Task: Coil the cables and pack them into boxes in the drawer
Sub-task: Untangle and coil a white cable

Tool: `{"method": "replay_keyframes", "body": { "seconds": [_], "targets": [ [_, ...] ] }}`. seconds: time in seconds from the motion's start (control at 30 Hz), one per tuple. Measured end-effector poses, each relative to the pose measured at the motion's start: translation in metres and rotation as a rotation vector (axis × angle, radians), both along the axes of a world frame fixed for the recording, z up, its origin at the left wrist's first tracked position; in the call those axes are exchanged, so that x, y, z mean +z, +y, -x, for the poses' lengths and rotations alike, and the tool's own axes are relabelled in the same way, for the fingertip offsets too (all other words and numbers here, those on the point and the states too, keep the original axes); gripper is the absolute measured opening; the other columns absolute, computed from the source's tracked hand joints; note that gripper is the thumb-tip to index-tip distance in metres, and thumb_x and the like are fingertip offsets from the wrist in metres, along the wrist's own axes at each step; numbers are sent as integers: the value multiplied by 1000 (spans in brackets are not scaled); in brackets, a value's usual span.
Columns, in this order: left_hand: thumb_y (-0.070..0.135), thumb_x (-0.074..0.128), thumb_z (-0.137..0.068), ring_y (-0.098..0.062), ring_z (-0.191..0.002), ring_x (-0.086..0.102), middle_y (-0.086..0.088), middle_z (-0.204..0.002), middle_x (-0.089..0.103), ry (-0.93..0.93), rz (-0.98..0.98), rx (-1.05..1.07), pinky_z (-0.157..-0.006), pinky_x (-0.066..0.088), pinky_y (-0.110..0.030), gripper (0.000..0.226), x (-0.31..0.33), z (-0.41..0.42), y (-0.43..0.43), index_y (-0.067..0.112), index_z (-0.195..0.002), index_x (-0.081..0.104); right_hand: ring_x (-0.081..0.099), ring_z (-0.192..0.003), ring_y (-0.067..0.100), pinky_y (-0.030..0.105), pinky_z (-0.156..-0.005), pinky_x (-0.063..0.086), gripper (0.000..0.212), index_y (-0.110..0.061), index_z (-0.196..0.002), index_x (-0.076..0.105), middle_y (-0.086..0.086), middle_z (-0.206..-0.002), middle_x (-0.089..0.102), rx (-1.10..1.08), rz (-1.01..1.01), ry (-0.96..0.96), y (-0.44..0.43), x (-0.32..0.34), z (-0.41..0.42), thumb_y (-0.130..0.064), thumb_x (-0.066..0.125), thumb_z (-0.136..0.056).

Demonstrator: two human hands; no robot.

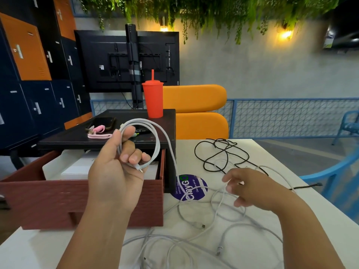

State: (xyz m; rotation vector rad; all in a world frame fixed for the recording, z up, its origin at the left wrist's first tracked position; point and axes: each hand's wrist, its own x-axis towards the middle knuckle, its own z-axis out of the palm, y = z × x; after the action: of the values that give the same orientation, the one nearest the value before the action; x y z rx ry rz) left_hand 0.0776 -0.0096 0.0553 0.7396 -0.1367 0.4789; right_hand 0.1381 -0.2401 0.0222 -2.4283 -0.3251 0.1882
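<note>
My left hand (116, 166) grips a white cable (158, 140) coiled into a loop above the open red-brown drawer (81, 197); its plug end pokes out below my fingers. The cable's free length runs down to the table and to my right hand (246, 188), whose fingers pinch it just above the white table (262, 152). White boxes (75, 167) lie inside the drawer, partly hidden by my left hand. Several loose white cables (194, 239) tangle on the table near me. A black cable (219, 154) lies further back.
A black cabinet top (108, 140) over the drawer carries a red cup with straw (153, 98), a phone (103, 122) and pink items (99, 133). A round purple sticker (190, 188) sits on the table. Orange seat, blue chairs and lockers stand around.
</note>
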Motion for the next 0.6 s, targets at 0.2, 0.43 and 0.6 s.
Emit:
{"method": "replay_keyframes", "body": {
  "seconds": [0.2, 0.43, 0.6],
  "targets": [
    [29, 39, -97, -5, -38, 31, 9, -43, 27, 9, -39, -44, -46, 43, -17, 33, 1, 2, -6, 15, -78, 62, 59, -74, -3, 16, -72, 46, 13, -43, -92, 55, -21, -98, 59, 61, -198, -298, 27, 19, 17, -31, 57, -89],
    [28, 43, -92, -5, -35, 27, 9, -42, 24, 2, -124, -90, -42, 38, -18, 32, 1, 7, -16, 13, -71, 63, 51, -99, -13, 6, -76, 41, 32, -50, -114, 48, -36, -102, 56, 194, -543, -406, 70, 20, 32, -27, 52, -93],
    [30, 51, -77, -4, -34, 26, 8, -41, 23, -3, -141, -165, -42, 39, -18, 28, 4, 11, -19, 15, -61, 67, 53, -60, 5, 13, -59, 40, 25, -31, -75, 59, -13, -57, 55, 65, -775, -510, 80, 16, 30, -24, 47, -95]
  ]
}}
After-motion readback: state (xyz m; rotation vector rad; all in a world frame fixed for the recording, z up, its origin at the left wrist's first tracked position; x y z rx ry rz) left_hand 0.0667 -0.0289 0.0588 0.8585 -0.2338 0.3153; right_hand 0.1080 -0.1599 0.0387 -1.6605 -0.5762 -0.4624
